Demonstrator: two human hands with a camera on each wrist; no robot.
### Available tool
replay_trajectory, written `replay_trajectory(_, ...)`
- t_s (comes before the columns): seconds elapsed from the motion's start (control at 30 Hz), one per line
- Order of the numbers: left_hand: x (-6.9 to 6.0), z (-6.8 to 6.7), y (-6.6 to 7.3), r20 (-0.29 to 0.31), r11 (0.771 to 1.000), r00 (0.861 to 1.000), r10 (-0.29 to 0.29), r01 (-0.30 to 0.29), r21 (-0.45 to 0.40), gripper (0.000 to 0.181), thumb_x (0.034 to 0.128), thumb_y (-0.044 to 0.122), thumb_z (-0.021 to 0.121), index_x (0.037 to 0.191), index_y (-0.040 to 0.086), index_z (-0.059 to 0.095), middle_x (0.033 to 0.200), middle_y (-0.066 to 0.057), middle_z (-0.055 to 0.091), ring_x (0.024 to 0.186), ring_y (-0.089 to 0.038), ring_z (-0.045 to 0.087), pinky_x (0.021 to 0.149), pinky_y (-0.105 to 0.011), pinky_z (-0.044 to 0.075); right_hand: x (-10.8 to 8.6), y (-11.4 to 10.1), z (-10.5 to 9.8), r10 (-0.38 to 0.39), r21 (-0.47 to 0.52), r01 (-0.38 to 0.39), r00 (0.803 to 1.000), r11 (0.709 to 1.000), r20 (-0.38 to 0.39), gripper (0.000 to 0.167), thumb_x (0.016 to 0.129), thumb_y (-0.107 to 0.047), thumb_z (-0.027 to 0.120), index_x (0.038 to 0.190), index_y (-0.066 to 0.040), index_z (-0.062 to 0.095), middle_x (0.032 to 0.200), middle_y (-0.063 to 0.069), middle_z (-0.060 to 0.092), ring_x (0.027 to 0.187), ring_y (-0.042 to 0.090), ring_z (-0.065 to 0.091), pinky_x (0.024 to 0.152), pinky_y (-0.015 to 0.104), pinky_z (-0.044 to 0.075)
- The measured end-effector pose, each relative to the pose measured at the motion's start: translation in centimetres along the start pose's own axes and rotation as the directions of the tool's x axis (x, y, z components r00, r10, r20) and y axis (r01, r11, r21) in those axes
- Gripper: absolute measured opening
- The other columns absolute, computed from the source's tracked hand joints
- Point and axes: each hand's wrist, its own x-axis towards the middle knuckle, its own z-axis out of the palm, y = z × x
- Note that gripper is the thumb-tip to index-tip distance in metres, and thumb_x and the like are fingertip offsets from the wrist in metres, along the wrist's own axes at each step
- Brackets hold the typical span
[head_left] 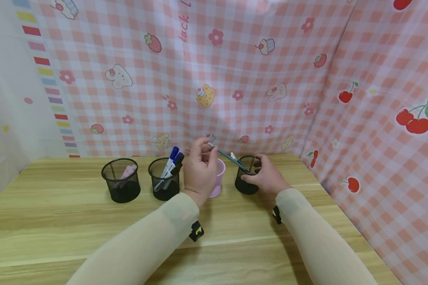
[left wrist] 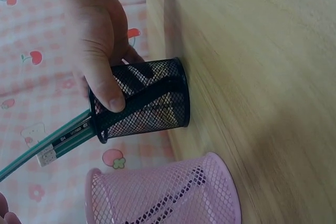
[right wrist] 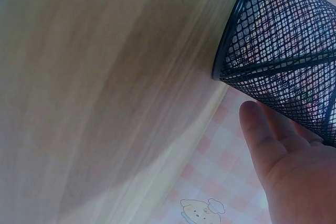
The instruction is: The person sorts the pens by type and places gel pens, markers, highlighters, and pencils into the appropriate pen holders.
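Observation:
My left hand [head_left: 201, 170] pinches the upper end of a slanted green pencil [head_left: 228, 157]. The pencil's lower end is at the mouth of a black mesh pen cup [head_left: 246, 187]. My right hand [head_left: 270, 177] grips that cup, with the thumb on its near side and the fingers round the far side. Another green pencil [left wrist: 73, 135], with a white end and printed lettering, leans out of the same cup in the left wrist view. A pink mesh cup [head_left: 217, 188] stands partly behind my left hand; something dark shows through its mesh.
To the left stand a black mesh cup [head_left: 165, 194] with blue-capped and black-capped markers [head_left: 169, 168], and another [head_left: 125, 193] holding something pink [head_left: 128, 171]. A checked curtain [head_left: 185, 79] hangs behind the wooden table [head_left: 75, 229] and along its right side.

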Motion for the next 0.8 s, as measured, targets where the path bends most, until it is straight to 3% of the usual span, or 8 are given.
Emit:
replay_trajectory(0.5,-0.62,0.50,-0.09,0.042,0.995,0.998,-0.037,0.033,0.090,0.018,0.1054,0.017,0.063,0.123,0.010,0.064,0.109,-0.010,0.078,0.089,-0.026,0.076,0.077,-0.041,0.063,0.11,0.00,0.00,0.001,0.010,-0.001,1.000,1.000,-0.004,0.097,0.088,-0.038,0.085,0.161,-0.010,0.027,0.151,0.022,0.051,0.140,0.041,0.052,0.114,0.057,0.046)
replay_trajectory(0.8,-0.81,0.71,-0.15,0.077,0.989,0.996,-0.048,0.036,0.144,0.020,0.1063,0.020,0.063,0.121,0.008,0.071,0.108,-0.008,0.079,0.087,-0.022,0.074,0.077,-0.038,0.061,0.20,0.22,0.08,-0.002,0.009,0.002,1.000,1.000,-0.008,0.097,0.089,-0.038,0.085,0.161,-0.009,0.027,0.151,0.022,0.051,0.140,0.041,0.052,0.114,0.057,0.046)
